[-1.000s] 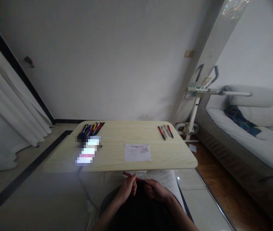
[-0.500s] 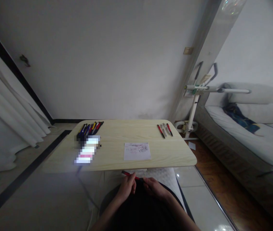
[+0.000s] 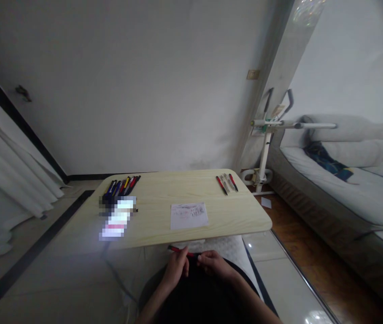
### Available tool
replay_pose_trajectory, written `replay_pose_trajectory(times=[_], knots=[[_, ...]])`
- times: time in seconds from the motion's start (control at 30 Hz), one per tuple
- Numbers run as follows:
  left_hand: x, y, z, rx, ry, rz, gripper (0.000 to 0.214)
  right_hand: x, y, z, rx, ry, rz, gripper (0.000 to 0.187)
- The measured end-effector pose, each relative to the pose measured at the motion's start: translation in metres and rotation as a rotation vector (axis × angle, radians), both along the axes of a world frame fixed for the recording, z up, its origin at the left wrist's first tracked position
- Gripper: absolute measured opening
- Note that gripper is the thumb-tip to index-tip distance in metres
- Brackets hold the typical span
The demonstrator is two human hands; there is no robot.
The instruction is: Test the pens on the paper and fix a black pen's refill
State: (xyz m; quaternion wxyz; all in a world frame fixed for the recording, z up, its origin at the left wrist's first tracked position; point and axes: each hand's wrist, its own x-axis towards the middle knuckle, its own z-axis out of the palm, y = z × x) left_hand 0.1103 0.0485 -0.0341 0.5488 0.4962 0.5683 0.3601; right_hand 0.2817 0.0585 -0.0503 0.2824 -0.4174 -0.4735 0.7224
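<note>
Barely shifted, left hand (image 3: 176,268) and right hand (image 3: 213,264) grip red pen (image 3: 177,249) beside table's (image 3: 245,216) near edge.

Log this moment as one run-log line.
left hand: holds red pen | right hand: grips its dark end | table: paper, pen row far left, loose pens far right

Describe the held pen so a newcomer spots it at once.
Find the pale wooden table; just below its near edge, in line with the paper sheet, are two hands. The red pen spans the left hand and right hand. It alone is off the tabletop; other pens lie in a far-left row and a far-right cluster.
</note>
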Motion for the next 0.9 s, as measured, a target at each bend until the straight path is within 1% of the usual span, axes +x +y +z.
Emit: replay_pose_trajectory(times=[0.2,0.37,0.63,0.8,0.9], knots=[[0.0020,-0.0006,0.0010,-0.056,-0.102,0.019,0.055,0.0018,0.0003,0.0036,-0.104,-0.017,-0.064,0.051],[0.0020,0.0004,-0.0007,-0.077,-0.150,0.014,0.054,0.0001,0.0014,0.0022,-0.104,-0.002,-0.046,0.047],[0.0025,0.0027,-0.0026,-0.087,-0.148,0.005,0.057,-0.0005,0.0005,0.0024,-0.071,0.024,-0.064,0.043],[0.0023,0.0022,0.0034,-0.049,-0.094,-0.028,0.058,-0.0011,-0.0012,0.0037,-0.056,0.096,-0.111,0.035],[0.0022,0.0009,0.0068,-0.043,-0.082,-0.046,0.057,-0.0011,-0.0012,0.0027,-0.079,0.140,-0.145,0.036]])
